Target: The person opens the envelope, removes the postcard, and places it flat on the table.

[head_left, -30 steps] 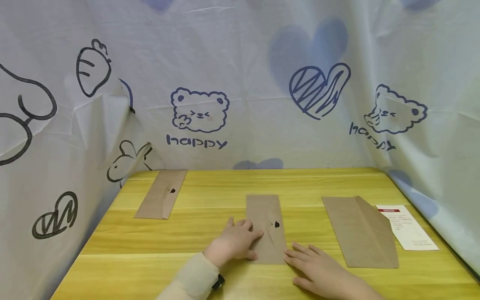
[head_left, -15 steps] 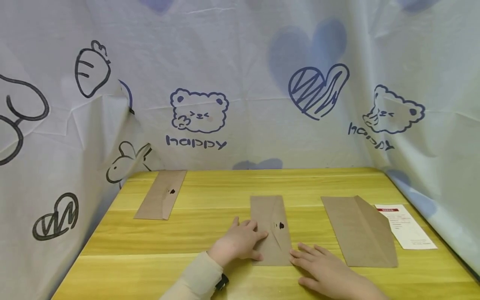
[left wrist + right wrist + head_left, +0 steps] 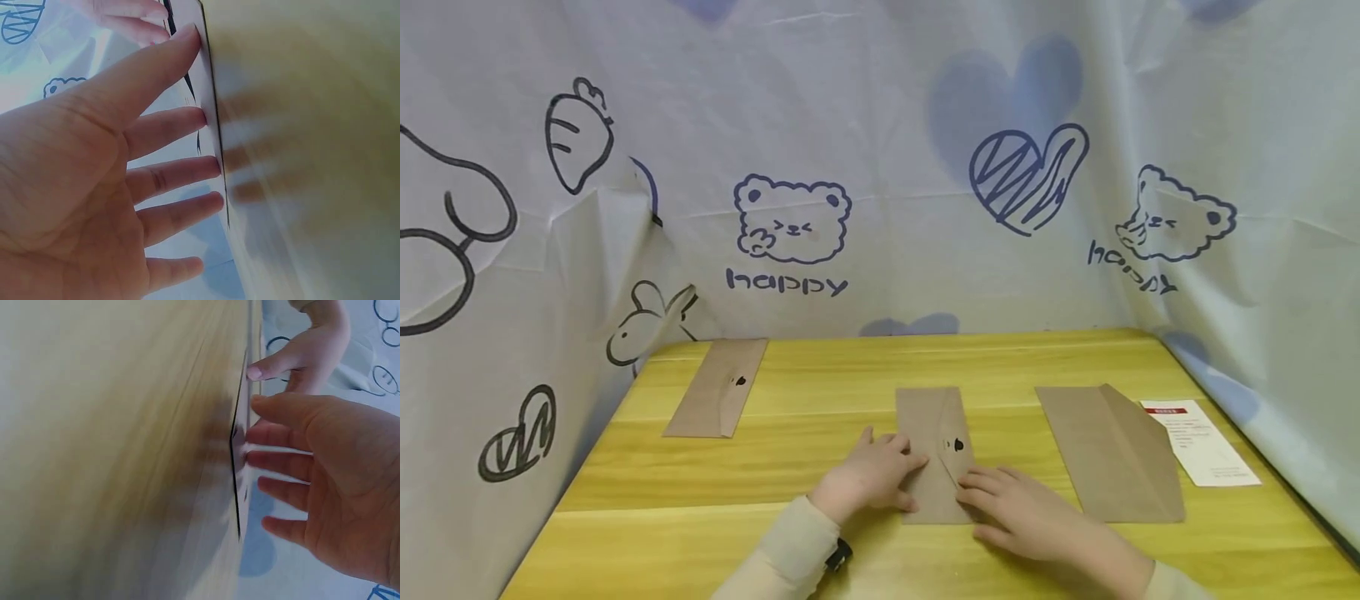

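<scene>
A brown paper envelope [image 3: 928,492] with a small black print on its folded flap lies flat on the table, its long side pointing away from me. My left hand [image 3: 868,475] rests along its left edge, the straight fingertips touching the paper; the left wrist view shows the thumb and fingers [image 3: 165,131] spread against it. On the opposite side my right hand [image 3: 1018,508] lies with extended fingers over the lower right edge and the flap's lower end. In the right wrist view its fingertips [image 3: 253,459] are right at the paper.
Farther right lies a second brown envelope [image 3: 1105,467] with its flap unfolded, overlapping a white printed card [image 3: 1213,454]. A third envelope [image 3: 715,396] with its flap folded is at the table's back left. White cloth [image 3: 887,167] with drawings encloses the yellow wooden table [image 3: 662,550].
The middle envelope and left hand shifted slightly right, then a little back left. My right hand moved from beside the envelope's lower right corner up onto its right edge.
</scene>
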`<state>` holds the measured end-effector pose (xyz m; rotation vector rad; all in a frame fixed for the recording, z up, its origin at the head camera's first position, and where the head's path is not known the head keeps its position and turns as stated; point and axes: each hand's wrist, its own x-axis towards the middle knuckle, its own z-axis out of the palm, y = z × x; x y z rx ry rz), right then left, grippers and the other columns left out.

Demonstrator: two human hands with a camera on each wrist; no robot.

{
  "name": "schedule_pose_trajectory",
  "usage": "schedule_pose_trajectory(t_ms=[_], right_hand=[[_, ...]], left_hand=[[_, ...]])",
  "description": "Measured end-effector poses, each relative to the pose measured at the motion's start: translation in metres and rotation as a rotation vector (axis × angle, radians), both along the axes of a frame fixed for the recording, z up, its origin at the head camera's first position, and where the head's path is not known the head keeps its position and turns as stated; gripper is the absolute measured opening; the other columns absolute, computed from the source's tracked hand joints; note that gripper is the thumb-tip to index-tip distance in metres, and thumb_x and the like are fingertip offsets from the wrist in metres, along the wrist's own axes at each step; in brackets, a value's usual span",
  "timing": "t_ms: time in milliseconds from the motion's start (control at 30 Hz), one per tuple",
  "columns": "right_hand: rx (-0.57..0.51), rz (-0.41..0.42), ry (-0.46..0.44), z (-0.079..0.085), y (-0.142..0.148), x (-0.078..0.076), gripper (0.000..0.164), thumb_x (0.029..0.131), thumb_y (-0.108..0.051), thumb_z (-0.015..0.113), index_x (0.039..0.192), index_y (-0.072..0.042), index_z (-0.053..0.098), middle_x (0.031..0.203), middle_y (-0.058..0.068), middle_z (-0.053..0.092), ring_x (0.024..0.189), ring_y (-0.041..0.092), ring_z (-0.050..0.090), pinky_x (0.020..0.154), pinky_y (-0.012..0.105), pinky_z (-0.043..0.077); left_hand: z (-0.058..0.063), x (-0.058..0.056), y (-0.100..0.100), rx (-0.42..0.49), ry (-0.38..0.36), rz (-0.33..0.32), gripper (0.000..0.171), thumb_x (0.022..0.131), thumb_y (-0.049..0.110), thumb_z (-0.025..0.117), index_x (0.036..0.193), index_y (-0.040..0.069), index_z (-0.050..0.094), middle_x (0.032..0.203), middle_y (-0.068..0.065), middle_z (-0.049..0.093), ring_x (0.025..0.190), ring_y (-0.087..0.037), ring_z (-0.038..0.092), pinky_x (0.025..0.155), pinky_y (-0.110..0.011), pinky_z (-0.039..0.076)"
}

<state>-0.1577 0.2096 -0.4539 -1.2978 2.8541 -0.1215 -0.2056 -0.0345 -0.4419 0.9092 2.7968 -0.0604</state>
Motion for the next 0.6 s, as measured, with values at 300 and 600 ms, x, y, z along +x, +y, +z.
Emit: schedule_pose_trajectory(t_ms=[300,600], right_hand=[[0.056,0.135,0.046,-0.005,-0.010,-0.030,0.043,0.098,-0.036,0.057,0.135,-0.015,0.059,0.139,0.000,0.059,0.136,0.024,0.048,0.106,0.052,0.043],[0.090,0.108,0.033,-0.005,-0.015,-0.043,0.042,0.099,-0.036,0.054,0.136,-0.017,0.059,0.139,-0.003,0.059,0.136,0.021,0.049,0.108,0.053,0.041]], left_hand=[[-0.004,-0.006,-0.004,0.025,-0.067,-0.022,0.071,0.083,0.053,0.069,0.145,0.028,0.047,0.158,0.000,0.035,0.148,-0.024,0.030,0.117,-0.057,0.027],[-0.002,-0.009,-0.006,0.065,-0.139,-0.056,0.073,0.085,0.051,0.068,0.147,0.022,0.044,0.159,-0.001,0.033,0.147,-0.017,0.031,0.118,-0.050,0.030]])
